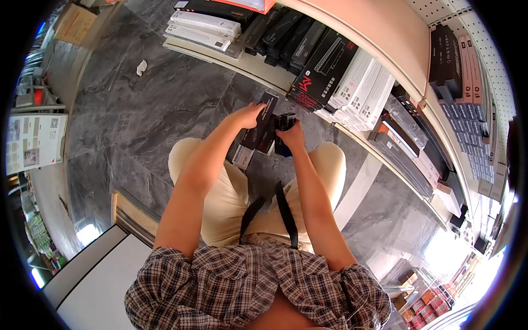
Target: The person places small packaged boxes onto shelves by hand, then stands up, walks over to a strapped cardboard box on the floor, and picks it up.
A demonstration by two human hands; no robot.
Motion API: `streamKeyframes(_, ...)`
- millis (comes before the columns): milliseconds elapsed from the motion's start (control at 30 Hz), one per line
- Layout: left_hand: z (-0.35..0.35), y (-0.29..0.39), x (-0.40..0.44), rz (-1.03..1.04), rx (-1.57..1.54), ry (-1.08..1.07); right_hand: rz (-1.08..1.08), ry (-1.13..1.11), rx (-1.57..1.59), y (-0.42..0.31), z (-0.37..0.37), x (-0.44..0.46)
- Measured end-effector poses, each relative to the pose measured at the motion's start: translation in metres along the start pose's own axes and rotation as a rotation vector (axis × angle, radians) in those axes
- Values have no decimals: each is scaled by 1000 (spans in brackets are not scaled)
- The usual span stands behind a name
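Left hand (249, 116) grips a long black cardboard box (263, 122) between the knees (331, 159) and the cream shelf (258, 70), far side; right hand (292, 135) clasps a smaller black object (284, 120), just right. Handling looks unfinished: neither item set down.

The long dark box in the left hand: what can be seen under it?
Grey marbled floor shows around the dark box; a pale printed piece juts from its lower end. What lies beneath is covered.

Print on the dark box (257, 133) is too small to read; the bottom edge crops the plaid shirt (220, 289).
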State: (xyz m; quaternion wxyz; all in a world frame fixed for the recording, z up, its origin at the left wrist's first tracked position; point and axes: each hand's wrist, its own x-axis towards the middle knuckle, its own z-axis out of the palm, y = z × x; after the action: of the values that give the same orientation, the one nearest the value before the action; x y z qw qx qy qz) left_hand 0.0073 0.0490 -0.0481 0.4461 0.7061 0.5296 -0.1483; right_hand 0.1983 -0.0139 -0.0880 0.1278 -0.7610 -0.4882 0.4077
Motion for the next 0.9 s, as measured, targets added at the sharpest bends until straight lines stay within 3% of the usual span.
streamKeyframes(133,-1,8,-9,24,62,68,-180,-44,-181,-38,-49,-29)
streamKeyframes(200,-4,18,-21,108,247,449,-219,-47,-247,-54,-66,-39)
streamKeyframes(233,-9,24,-25,112,247,454,-265,-52,-309,-61,-74,-41)
streamKeyframes(300,-23,40,-35,578,-16,430,-362,-42,-348,-69,-86,-45)
streamKeyframes(333,-26,51,-47,644,-172,303,-431,-68,-438,-72,-89,-46)
streamKeyframes(433,-26,70,-76,525,-278,352,-575,-75,-557,-89,-107,-60)
streamKeyframes(500,-31,81,-95,518,-216,485,-819,16,-594,-98,-122,-69)
streamKeyframes(633,-52,108,-144,504,-249,683,-918,53,-669,-136,-165,-103)
streamKeyframes(767,-85,142,-188,538,-250,814,-1111,280,-660,-171,-215,-142)
streamKeyframes(833,-98,153,-190,652,-530,1069,-1143,610,-507,-186,-235,-155)
streamKeyframes(867,-108,163,-181,787,-858,1038,-1128,803,-473,-187,-237,-149)
streamKeyframes(900,-123,177,-179,751,-684,1210,-1155,1004,-402,-190,-241,-139)
